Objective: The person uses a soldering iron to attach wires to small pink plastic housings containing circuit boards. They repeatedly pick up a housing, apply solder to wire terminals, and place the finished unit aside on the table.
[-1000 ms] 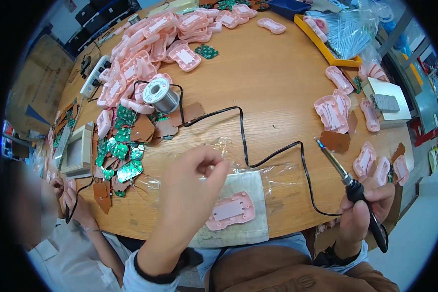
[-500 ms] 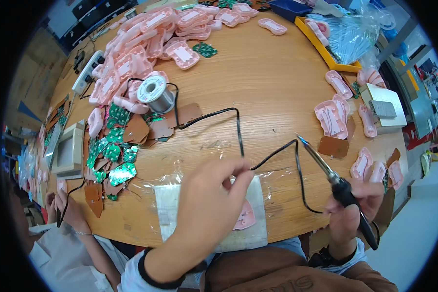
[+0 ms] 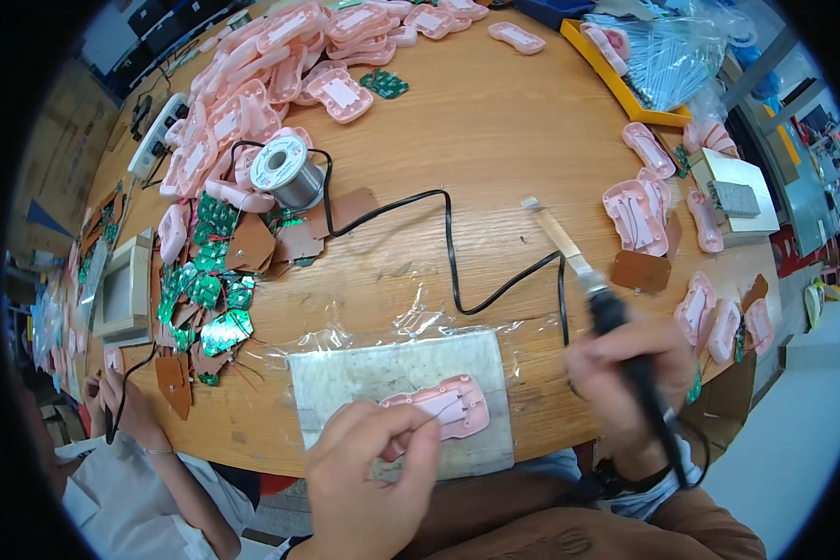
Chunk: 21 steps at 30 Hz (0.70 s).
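Note:
A pink plastic shell lies on the white work mat in front of me, with a white strip and thin dark wires inside it. Over the shell's left end, my left hand is closed in a pinch, thumb against forefinger. What the fingertips hold, if anything, is too small to make out. My right hand grips a soldering iron by its black handle, to the right of the mat. The iron's tip points up and away from me over the bare wood, and its shaft is smeared by motion.
A solder wire spool stands left of centre, with a black cable winding past it. Green circuit boards and a heap of pink shells fill the left. A yellow tray sits far right. At left, another person's hands are working.
My left hand has come down toward me, from above the mat to the shell's left end, uncovering more of the shell. My right hand has shifted slightly left, swinging the iron's tip left and farther away.

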Tool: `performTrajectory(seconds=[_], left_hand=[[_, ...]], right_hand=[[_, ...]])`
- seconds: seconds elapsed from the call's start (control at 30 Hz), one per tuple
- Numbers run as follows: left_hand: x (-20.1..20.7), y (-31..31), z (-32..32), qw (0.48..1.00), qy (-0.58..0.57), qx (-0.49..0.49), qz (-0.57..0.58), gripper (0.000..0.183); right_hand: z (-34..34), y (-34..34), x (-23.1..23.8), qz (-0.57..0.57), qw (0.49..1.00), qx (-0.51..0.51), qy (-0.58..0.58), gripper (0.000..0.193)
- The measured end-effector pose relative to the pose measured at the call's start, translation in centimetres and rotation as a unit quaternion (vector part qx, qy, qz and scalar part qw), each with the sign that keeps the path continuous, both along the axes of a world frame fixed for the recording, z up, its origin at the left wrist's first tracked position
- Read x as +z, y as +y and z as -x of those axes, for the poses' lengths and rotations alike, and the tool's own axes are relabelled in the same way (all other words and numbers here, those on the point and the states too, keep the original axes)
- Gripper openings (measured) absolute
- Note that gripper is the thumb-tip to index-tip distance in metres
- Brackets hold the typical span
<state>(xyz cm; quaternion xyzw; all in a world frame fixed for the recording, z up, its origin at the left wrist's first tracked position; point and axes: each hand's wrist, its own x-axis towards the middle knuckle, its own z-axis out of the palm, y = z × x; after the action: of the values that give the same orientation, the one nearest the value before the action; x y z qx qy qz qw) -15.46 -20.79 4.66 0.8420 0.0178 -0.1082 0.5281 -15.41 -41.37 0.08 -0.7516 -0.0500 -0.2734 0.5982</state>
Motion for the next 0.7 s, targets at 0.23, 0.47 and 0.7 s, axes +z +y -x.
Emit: performTrajectory(seconds=[0.23,0.47,0.7], left_hand=[[-4.0,-0.4,1.0,0.985,-0.112,-0.033,-0.125,0.007],[-4.7,-0.6,1.2,0.997,-0.039,-0.005,-0.063,0.008],[-4.6,-0.8,1.0,0.995,-0.06,-0.017,-0.077,0.009]], right_hand=[[3.0,-2.7,0.0,0.068,0.987,0.149,-0.001,0.056],[4.2,-3.2,0.1,0.091,0.966,0.234,0.061,0.036],[3.8,-3.0,-0.4,0.121,0.953,0.27,0.063,0.027]])
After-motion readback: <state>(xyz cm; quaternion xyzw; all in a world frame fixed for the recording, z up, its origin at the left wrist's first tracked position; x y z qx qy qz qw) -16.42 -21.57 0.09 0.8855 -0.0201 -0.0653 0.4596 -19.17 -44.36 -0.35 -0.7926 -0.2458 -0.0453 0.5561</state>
